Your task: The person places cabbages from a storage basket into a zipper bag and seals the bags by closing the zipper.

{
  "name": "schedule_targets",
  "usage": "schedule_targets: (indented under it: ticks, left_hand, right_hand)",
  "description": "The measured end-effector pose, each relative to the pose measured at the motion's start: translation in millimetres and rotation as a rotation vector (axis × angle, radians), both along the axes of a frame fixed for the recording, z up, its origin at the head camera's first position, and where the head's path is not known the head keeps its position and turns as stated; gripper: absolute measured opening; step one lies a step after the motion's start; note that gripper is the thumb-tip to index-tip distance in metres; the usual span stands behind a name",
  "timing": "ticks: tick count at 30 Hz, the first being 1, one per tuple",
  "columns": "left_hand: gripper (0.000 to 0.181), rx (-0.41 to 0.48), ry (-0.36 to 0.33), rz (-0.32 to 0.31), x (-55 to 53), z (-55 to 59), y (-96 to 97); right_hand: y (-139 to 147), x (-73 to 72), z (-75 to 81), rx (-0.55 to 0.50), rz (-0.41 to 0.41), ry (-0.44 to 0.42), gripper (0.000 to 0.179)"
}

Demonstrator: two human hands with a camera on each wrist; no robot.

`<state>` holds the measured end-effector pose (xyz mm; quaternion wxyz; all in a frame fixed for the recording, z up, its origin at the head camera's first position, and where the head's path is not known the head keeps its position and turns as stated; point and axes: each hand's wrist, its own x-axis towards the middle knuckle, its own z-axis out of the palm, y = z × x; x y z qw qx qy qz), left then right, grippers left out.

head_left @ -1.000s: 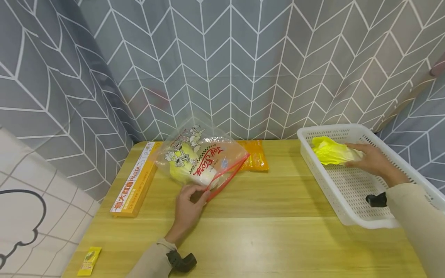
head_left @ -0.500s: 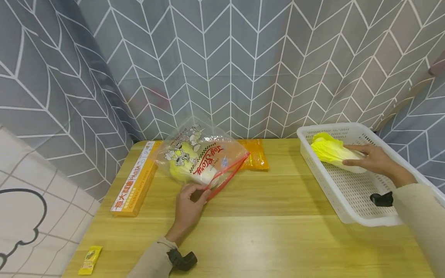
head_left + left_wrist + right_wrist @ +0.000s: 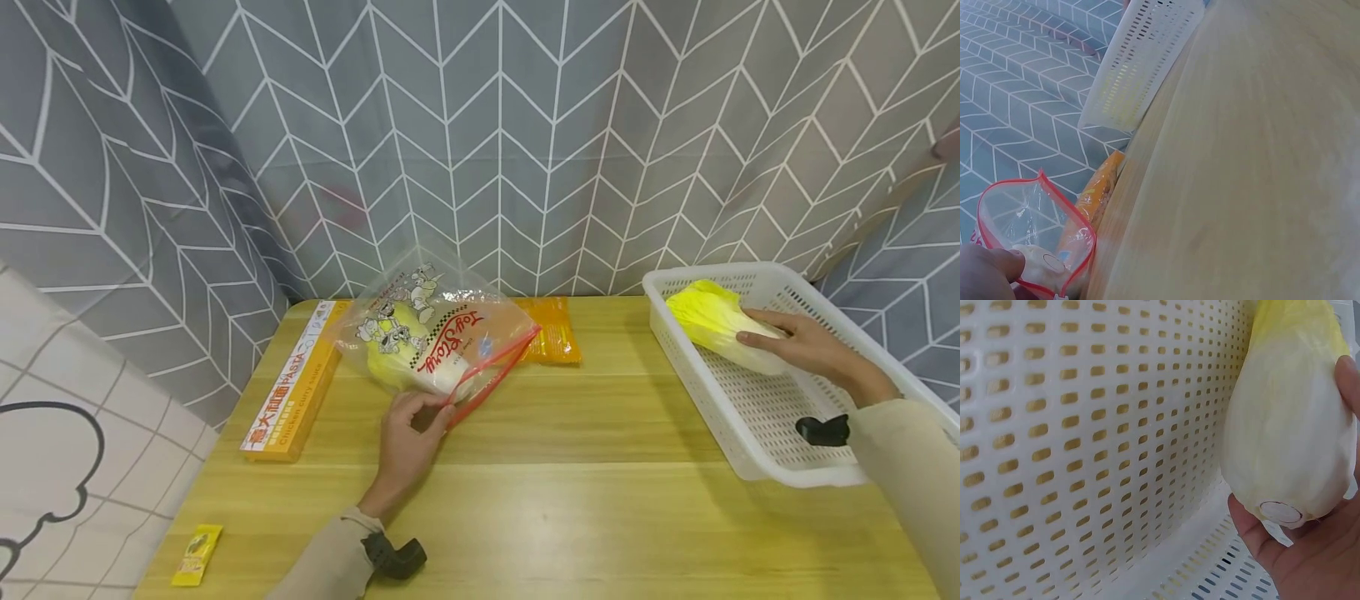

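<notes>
My left hand [image 3: 408,446] pinches the red-edged mouth of a clear Toy Story zip bag [image 3: 495,333]. Inside the bag lies a yellow-and-white napa cabbage [image 3: 442,368]. The left wrist view shows the bag's mouth [image 3: 1041,178] standing apart, with the cabbage's pale base [image 3: 1041,262] near the thumb. Over at the right, my right hand [image 3: 817,350] grips a second napa cabbage [image 3: 712,325] in the white perforated basket [image 3: 738,442]. In the right wrist view, thumb and fingers hold this cabbage [image 3: 1285,437] around its white lower end, with the round cut base visible.
A long pasta box [image 3: 288,387] lies left of the bag, and an orange packet [image 3: 555,333] is partly behind it. Near the table's left edge is a small yellow sachet [image 3: 197,556]. Patterned curtains [image 3: 495,150] hang behind the wooden table [image 3: 555,508].
The cabbage in the right hand has turned, and its white end has tipped lower in the basket, toward me. The left hand keeps its pinch on the bag without visible movement.
</notes>
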<state>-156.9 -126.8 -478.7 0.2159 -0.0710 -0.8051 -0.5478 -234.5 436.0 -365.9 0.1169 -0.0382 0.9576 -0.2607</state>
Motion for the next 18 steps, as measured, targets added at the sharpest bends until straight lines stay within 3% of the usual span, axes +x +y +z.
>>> schedule_targets:
  ticks: [9, 18]
  left_hand:
    - [0.008, -0.004, -0.046, -0.004, -0.2, 0.8, 0.1]
    - [0.011, -0.006, -0.03, 0.004, 0.8, 2.2, 0.7]
  right_hand:
    - [-2.0, -1.2, 0.3, -0.029, -0.014, -0.025, 0.082]
    - [-2.4, -0.2, 1.4, -0.039, -0.051, -0.003, 0.082]
